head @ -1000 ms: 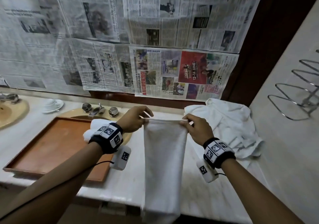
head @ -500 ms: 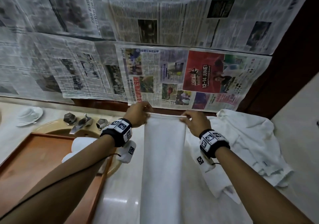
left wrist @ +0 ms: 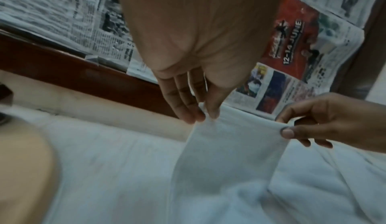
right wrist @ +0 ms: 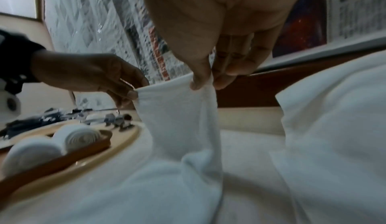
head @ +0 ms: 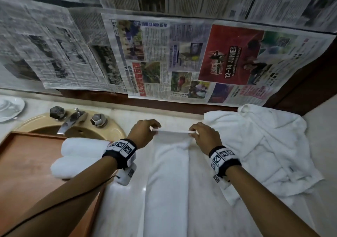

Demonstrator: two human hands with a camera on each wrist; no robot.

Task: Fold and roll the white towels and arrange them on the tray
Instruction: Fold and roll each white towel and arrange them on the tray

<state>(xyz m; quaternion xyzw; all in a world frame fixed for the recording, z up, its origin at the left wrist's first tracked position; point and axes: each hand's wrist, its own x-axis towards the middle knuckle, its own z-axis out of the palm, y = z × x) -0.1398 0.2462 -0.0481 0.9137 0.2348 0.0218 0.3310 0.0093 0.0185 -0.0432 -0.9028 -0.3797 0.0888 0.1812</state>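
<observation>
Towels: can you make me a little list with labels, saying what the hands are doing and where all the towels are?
left hand: pinches one top corner of the folded towel
right hand: pinches the other top corner
folded towel: long strip, top edge lifted, the rest lying on the counter
rolled towels: two, side by side on the wooden tray
unfolded pile: crumpled on the counter, beside the right hand
tray: partly over the sink

wall: newspapers (head: 164, 58) | counter: pale marble (head: 127, 209) | basin: beige sink (head: 109, 127)
</observation>
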